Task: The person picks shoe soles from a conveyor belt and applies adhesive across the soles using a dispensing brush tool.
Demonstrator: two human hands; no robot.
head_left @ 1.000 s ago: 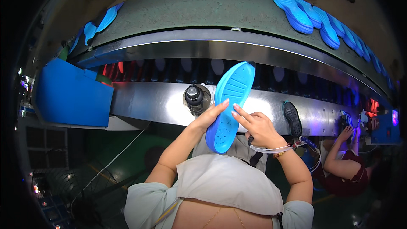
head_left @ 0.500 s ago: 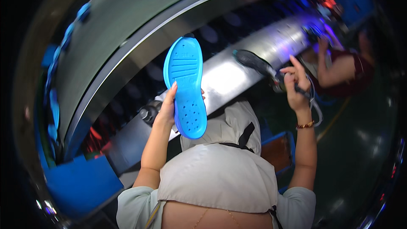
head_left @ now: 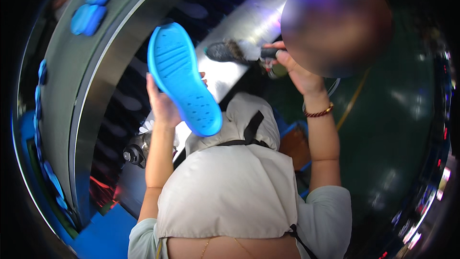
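Left hand (head_left: 164, 108) grasping blue shoe sole (head_left: 184, 84), faint moulded marks (head_left: 169, 46) unreadable, right hand (head_left: 301, 74) gripping dark-handled brush (head_left: 251, 50)

Bright blue shoe sole (head_left: 184, 81)

Dark green floor (head_left: 383, 139), yellow line (head_left: 353, 100)

Head fisheye; looks down; both hands (head_left: 165, 108) (head_left: 305, 77) near
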